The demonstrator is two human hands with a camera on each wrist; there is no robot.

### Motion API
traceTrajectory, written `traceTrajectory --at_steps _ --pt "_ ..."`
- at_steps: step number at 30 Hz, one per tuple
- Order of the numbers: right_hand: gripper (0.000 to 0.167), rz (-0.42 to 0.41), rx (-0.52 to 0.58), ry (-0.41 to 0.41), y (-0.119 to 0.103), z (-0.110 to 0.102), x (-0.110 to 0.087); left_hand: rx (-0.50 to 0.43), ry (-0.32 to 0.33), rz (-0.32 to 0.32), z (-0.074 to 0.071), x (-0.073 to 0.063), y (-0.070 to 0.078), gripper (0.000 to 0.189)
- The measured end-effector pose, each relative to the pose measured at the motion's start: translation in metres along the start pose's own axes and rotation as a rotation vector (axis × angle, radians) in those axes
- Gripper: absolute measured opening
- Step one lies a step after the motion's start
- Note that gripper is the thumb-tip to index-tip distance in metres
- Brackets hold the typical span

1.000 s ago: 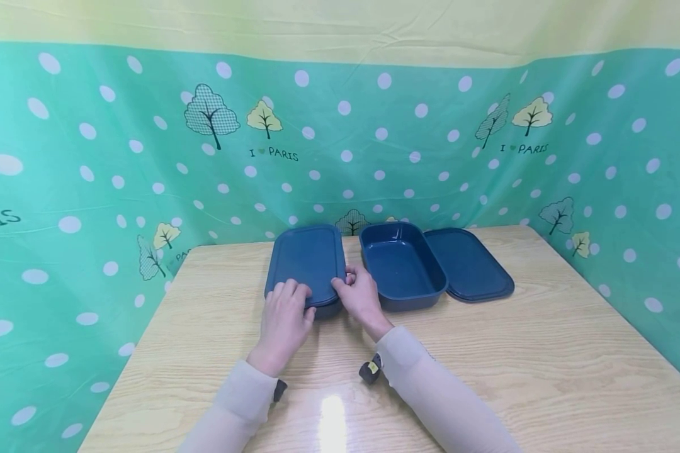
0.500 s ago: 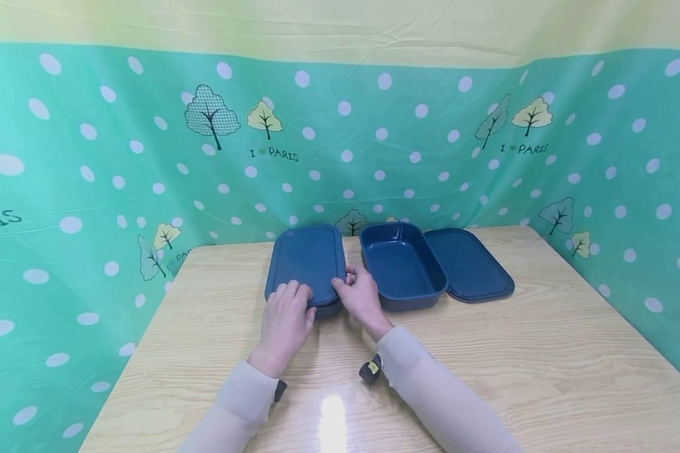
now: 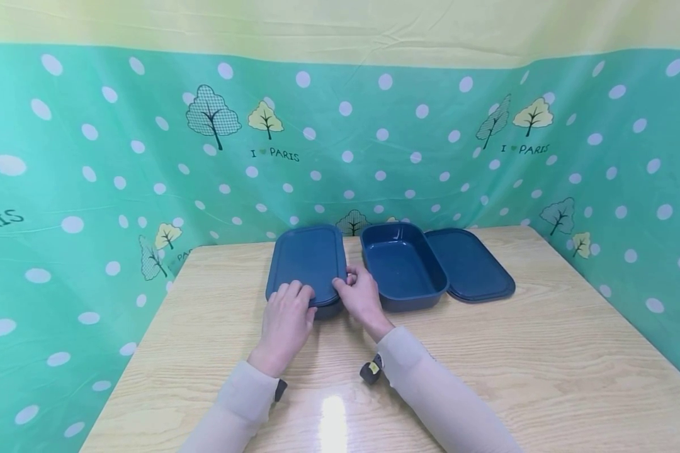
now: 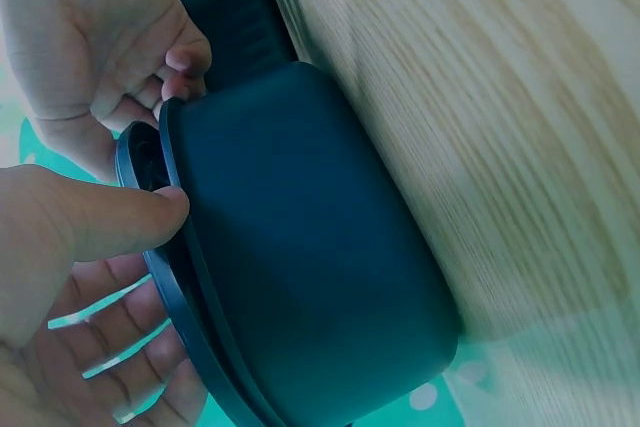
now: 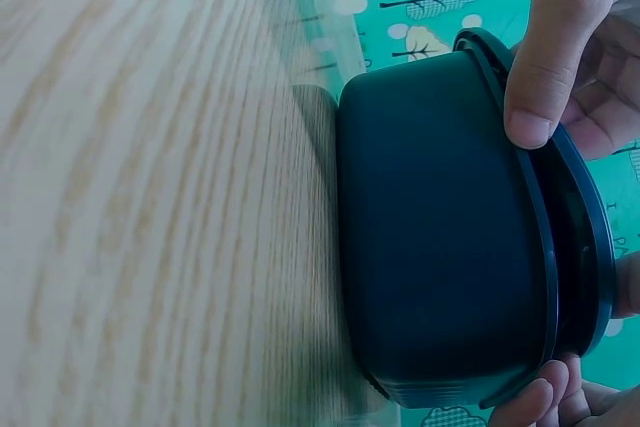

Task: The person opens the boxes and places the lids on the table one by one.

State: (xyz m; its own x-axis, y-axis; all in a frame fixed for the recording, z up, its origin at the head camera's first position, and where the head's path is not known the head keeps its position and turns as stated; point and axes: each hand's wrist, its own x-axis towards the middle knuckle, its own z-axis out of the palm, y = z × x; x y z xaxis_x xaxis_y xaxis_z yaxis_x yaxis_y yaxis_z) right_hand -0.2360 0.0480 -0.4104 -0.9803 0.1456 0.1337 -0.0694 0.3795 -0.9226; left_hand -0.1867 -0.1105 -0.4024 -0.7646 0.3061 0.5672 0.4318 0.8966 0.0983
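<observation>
A dark blue plastic food container [image 5: 440, 217] stands on the table at the left, its matching lid [image 3: 308, 261] lying over it. Along the front, a gap shows between lid and container rim in both wrist views. My left hand [image 3: 286, 321] pinches the lid's front edge, its thumb [image 4: 130, 212] in the gap and its fingers over the top. At the front right corner, my right hand [image 3: 362, 299] grips the lid edge: thumb on top, curled fingers [image 5: 530, 405] against the container's rim. The inside of this container is hidden.
Just right of it stands a second blue container [image 3: 405, 258], uncovered, with nothing inside. Farther right, another blue lid [image 3: 478, 264] lies flat on the wooden table [image 3: 487, 371], beside that container. A polka-dot cloth [image 3: 340, 126] hangs behind and along both sides.
</observation>
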Motion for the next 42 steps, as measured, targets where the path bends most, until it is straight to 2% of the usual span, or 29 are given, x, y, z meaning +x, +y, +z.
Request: traceTrajectory --at_steps 22,32,36,42 --pt "0.036 -0.003 0.003 0.001 0.0015 -0.0002 -0.0011 0.022 -0.006 0.015 0.0006 -0.0005 -0.0006 0.022" --pt "0.033 -0.03 -0.003 0.058 0.0004 -0.0005 -0.002 0.029 -0.005 0.016 0.0015 -0.001 -0.0009 0.022" --pt "0.034 -0.023 0.002 0.043 0.0013 -0.0009 -0.0012 0.03 0.0 0.02 0.0017 -0.001 -0.0009 0.022" --pt "0.04 0.037 0.05 -0.005 0.0036 -0.0016 -0.0002 0.029 0.001 0.019 0.0022 -0.0013 -0.0011 0.022"
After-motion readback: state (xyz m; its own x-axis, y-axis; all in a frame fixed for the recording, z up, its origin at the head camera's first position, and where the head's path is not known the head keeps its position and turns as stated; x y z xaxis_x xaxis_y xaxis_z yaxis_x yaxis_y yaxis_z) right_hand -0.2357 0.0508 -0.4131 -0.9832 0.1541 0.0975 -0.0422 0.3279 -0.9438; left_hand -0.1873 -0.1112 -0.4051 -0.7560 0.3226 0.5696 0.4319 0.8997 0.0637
